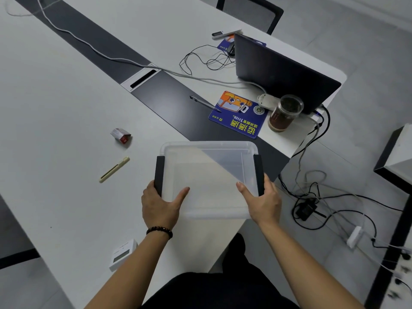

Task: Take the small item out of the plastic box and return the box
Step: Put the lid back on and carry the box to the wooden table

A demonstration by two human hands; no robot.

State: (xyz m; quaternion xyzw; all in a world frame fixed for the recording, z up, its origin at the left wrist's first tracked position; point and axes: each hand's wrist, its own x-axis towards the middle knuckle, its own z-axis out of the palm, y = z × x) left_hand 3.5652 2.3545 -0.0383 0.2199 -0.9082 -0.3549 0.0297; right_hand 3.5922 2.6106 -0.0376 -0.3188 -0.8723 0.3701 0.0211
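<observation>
A clear plastic box (209,175) with a lid and black side clips sits at the near corner of the white table, partly over the edge. My left hand (159,205) grips its near left side, thumb on the lid. My right hand (262,201) grips the near right side the same way. Nothing shows inside the box. A small red and white packet (121,135) lies on the table to the left of the box, and a cream-coloured pen (114,169) lies nearer, both apart from the box.
A blue mouse pad (239,114), a dark pen (204,103), a jar of brown liquid (284,113) and a dark laptop (283,72) stand beyond the box. A small white device (123,254) lies by my left forearm. Cables and a power strip (354,237) cover the floor at right.
</observation>
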